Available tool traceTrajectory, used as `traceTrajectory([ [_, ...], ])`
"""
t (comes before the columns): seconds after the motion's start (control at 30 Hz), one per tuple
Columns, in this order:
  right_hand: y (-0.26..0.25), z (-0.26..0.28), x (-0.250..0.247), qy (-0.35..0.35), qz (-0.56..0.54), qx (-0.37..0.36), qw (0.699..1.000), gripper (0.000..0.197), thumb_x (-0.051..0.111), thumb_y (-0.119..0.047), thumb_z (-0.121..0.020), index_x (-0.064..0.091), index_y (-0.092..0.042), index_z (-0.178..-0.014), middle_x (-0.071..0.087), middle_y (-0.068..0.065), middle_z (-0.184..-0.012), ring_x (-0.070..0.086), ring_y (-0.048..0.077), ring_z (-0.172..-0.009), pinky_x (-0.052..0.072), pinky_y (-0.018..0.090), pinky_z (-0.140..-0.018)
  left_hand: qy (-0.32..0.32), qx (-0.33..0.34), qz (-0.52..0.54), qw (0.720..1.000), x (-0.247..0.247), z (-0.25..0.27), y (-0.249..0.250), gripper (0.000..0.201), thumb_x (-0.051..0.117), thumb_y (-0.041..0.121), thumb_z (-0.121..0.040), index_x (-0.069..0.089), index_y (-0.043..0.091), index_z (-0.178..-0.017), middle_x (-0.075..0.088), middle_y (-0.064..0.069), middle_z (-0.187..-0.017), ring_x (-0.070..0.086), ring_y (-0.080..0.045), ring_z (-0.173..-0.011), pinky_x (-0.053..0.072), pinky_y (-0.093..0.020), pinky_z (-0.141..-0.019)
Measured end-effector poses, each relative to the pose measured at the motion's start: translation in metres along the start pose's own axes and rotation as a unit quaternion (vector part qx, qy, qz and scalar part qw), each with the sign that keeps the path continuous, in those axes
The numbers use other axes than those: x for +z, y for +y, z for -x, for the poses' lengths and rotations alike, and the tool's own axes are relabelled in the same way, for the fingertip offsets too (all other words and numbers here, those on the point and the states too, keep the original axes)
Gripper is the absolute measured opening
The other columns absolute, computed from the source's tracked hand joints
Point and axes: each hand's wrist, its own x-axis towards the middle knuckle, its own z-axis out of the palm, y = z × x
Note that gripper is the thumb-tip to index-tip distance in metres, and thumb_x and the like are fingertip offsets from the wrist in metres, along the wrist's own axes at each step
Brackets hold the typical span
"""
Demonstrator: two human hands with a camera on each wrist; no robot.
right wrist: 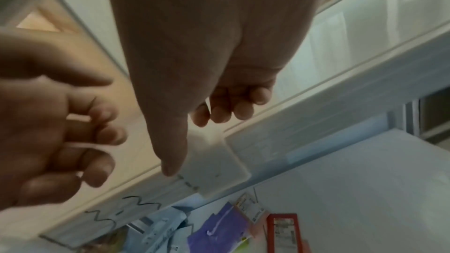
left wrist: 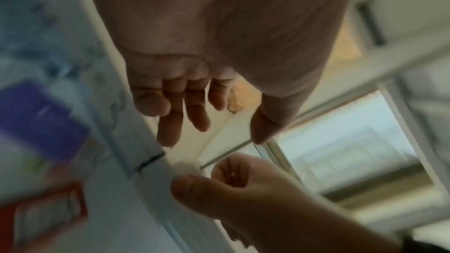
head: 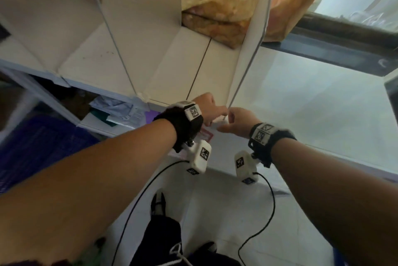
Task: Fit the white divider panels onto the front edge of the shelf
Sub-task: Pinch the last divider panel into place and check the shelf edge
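At the shelf [head: 112, 67] front edge, the left hand [head: 206, 107] hangs with fingers loose and spread, holding nothing. At its three o'clock the right hand [head: 237, 121] curls narrow — thumb touching the white divider panel [right wrist: 219, 163] clipped on that edge.

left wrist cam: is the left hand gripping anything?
No. The left hand hangs over the shelf's front edge with its fingers straight and nothing between them.

Two hands, left hand [head: 206, 108] and right hand [head: 239, 122], two wire dividers [head: 116, 46] on one white shelf [head: 172, 67], two wrist cameras [head: 201, 156]
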Motion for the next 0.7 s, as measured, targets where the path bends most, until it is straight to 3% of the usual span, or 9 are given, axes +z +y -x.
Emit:
traceTrajectory([
  [0.07,-0.014,0.000,-0.001,-0.006,0.026,-0.006,1.000,0.033,0.063,-0.037,-0.085,0.066,-0.010,-0.105,0.067,0.008,-0.100,0.064,0.026,-0.092,0.054,0.037,-0.082,-0.005,0.057,-0.166,0.984,0.002,-0.001,0.018,0.044,0.061,0.054,-0.080,0.056,0.012,-0.095,0.064,-0.007,-0.080,0.061,-0.025,-0.066,0.043,-0.030,-0.056],
  [0.13,-0.018,-0.009,0.004,-0.013,0.045,0.006,0.999,0.031,0.058,-0.031,-0.089,0.064,-0.012,-0.114,0.065,0.008,-0.114,0.061,0.026,-0.102,0.051,0.035,-0.090,-0.011,0.077,-0.245,0.966,0.012,-0.011,0.027,0.044,0.054,0.051,-0.087,0.062,0.009,-0.096,0.068,-0.014,-0.093,0.062,-0.029,-0.073,0.043,-0.035,-0.058],
  [0.23,-0.007,-0.031,0.015,-0.015,0.084,0.014,0.996,0.022,0.061,-0.038,-0.086,0.062,-0.020,-0.097,0.066,0.005,-0.114,0.056,0.021,-0.090,0.048,0.034,-0.086,0.010,0.060,-0.227,0.972,0.022,-0.018,0.028,0.041,0.043,0.043,-0.093,0.062,0.009,-0.107,0.066,-0.015,-0.111,0.054,-0.028,-0.080,0.038,-0.032,-0.069],
  [0.3,-0.012,-0.025,0.006,-0.021,0.087,0.015,0.996,0.031,0.062,-0.040,-0.086,0.064,-0.018,-0.108,0.067,0.005,-0.110,0.060,0.024,-0.094,0.048,0.034,-0.084,0.019,0.055,-0.206,0.977,0.025,-0.023,0.024,0.041,0.040,0.040,-0.095,0.061,0.008,-0.111,0.064,-0.016,-0.113,0.052,-0.027,-0.081,0.036,-0.032,-0.072],
  [0.43,-0.014,-0.007,-0.015,-0.046,0.094,0.006,0.994,0.031,0.056,-0.034,-0.091,0.068,-0.007,-0.103,0.072,0.008,-0.102,0.068,0.026,-0.096,0.053,0.031,-0.081,0.017,0.052,-0.221,0.974,0.034,-0.029,0.012,0.029,0.041,0.035,-0.093,0.059,0.012,-0.091,0.067,-0.016,-0.106,0.055,-0.028,-0.077,0.038,-0.031,-0.067],
  [0.5,-0.010,-0.007,-0.014,-0.044,0.089,-0.001,0.995,0.029,0.058,-0.031,-0.089,0.070,-0.006,-0.101,0.074,0.008,-0.097,0.071,0.023,-0.090,0.057,0.033,-0.082,0.012,0.031,-0.226,0.973,0.040,-0.032,0.009,0.032,0.038,0.032,-0.094,0.063,0.011,-0.097,0.067,-0.015,-0.109,0.061,-0.030,-0.086,0.043,-0.034,-0.071],
  [0.57,-0.005,-0.010,-0.011,-0.040,0.069,-0.008,0.997,0.023,0.061,-0.029,-0.088,0.070,-0.009,-0.096,0.075,0.006,-0.086,0.073,0.017,-0.076,0.059,0.028,-0.069,0.010,0.013,-0.219,0.976,0.043,-0.033,0.008,0.036,0.037,0.028,-0.094,0.064,0.008,-0.106,0.065,-0.013,-0.112,0.063,-0.031,-0.095,0.048,-0.036,-0.079],
  [0.63,-0.001,-0.014,-0.009,-0.040,0.044,-0.005,0.998,0.019,0.064,-0.030,-0.086,0.068,-0.012,-0.090,0.073,0.000,-0.073,0.069,0.008,-0.059,0.053,0.019,-0.053,-0.012,0.016,-0.218,0.976,0.043,-0.034,0.010,0.038,0.036,0.027,-0.090,0.064,0.007,-0.107,0.065,-0.013,-0.110,0.061,-0.031,-0.092,0.046,-0.034,-0.077],
  [0.7,-0.002,-0.016,-0.009,-0.046,0.049,-0.007,0.998,0.021,0.063,-0.033,-0.086,0.066,-0.013,-0.090,0.068,-0.004,-0.061,0.065,0.004,-0.051,0.049,0.017,-0.048,-0.032,0.011,-0.222,0.975,0.039,-0.035,0.011,0.034,0.041,0.028,-0.088,0.063,0.009,-0.106,0.061,-0.010,-0.099,0.059,-0.030,-0.089,0.042,-0.032,-0.074],
])
